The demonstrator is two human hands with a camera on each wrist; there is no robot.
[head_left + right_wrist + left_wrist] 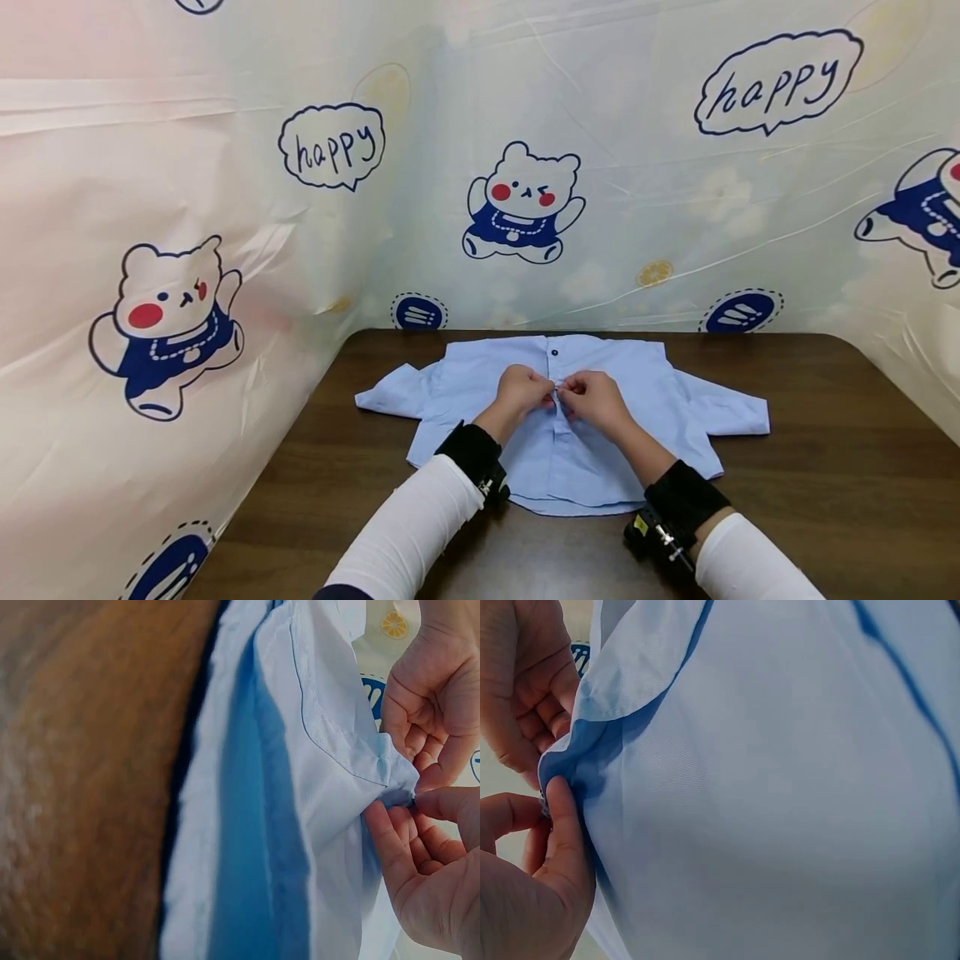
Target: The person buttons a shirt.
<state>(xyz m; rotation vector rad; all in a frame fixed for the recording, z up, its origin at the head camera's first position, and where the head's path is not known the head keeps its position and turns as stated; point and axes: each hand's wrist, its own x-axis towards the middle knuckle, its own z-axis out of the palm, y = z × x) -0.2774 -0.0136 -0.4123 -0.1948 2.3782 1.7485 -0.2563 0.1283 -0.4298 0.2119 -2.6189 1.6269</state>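
A pale blue button-up shirt (pixel 480 450) lies front up on the table, sleeves spread to both sides. Along its front placket, just below a small dark button (pixel 555 352), both hands meet. My left hand (pixel 523 390) pinches the placket edge between thumb and fingers. Opposite it, my right hand (pixel 596 398) pinches the same spot, fingertips almost touching the left ones. In the left wrist view, the lifted shirt cloth (pixel 727 787) fills most of the picture. A raised fold (pixel 390 776) stands at the fingertips in the right wrist view. Fingers mostly hide the spot being pinched.
The shirt lies on a dark brown wooden table (pixel 847 500) with rounded far corners. Behind and to the sides hangs a printed curtain (pixel 637 200) with cartoon bears. Both wrists wear black straps (pixel 471 452) with small cameras.
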